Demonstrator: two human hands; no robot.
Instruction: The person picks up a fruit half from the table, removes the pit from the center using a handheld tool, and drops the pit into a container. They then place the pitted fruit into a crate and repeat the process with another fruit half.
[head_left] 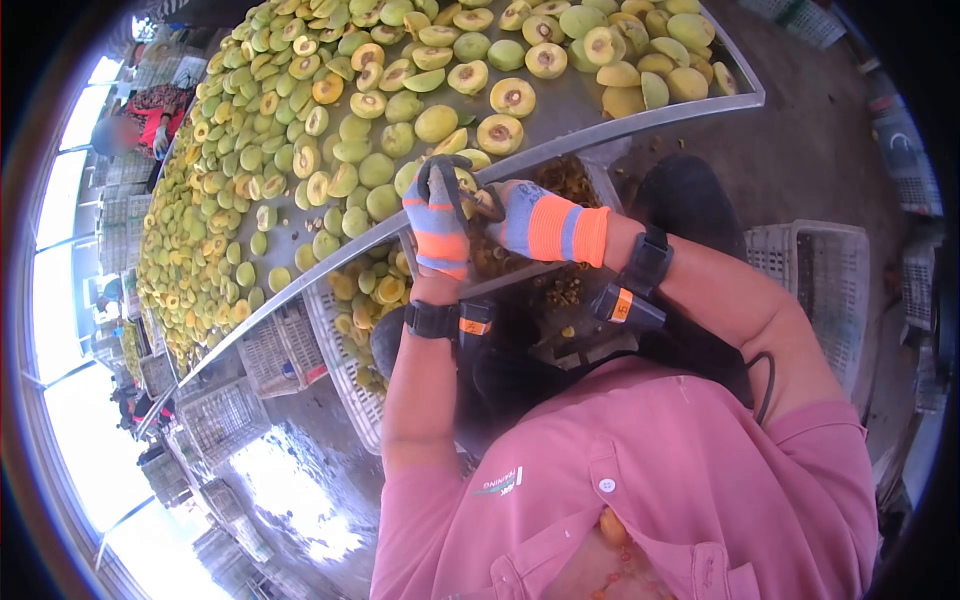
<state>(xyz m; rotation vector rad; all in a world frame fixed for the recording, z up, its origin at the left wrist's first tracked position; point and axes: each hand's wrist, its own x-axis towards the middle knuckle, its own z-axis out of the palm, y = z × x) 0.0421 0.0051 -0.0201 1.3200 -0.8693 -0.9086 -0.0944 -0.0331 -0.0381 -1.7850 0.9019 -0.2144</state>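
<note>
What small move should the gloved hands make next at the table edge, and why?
Probably drop the worked piece onto the metal table. The left hand and right hand, in grey-and-orange gloves, meet on a yellow-green halved fruit, mostly hidden, at the edge, beside many halved fruits already lying cut-side up.

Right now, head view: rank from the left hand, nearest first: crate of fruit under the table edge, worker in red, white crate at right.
From the left hand:
1. Crate of fruit, just below it under the table edge.
2. White crate, across on the right, on the floor.
3. Worker in red, far up-left along the table.
</note>
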